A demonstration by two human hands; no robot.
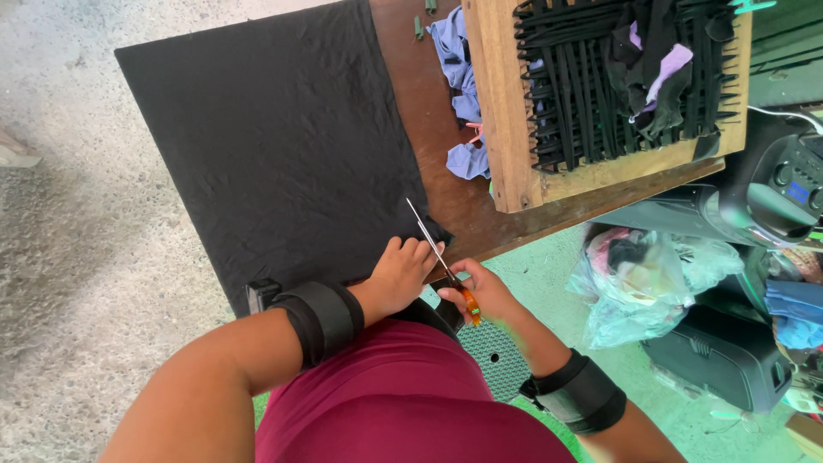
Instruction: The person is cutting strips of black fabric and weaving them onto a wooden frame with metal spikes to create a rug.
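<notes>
Fingers (417,250) of the left hand (399,276) lie pressed together and flat on the near edge of the black cloth (283,146), pinning it to the table (454,201). Just right of them, the right hand (482,291) has its fingers curled through the orange handles of the scissors (439,255); the blades point up and away past the left fingertips, opened a little, with the cloth's corner beside them. Whether the blades bite the cloth I cannot tell.

Both wrists wear black bands (321,319), and a dark red shirt (403,394) fills the view below the hands.

Beyond the fingers the cloth spreads wide over the brown wooden table, hanging off its left side. Up and to the right of the scissors sits a wooden frame (506,111) strung with black strips, with scraps of blue fabric (459,77) lying just left of it.

Left of the hands runs a pale, speckled concrete floor (77,257). Right of them the floor is green, crowded with a clear plastic bag (651,274) of stuff and a black speaker (771,193).
</notes>
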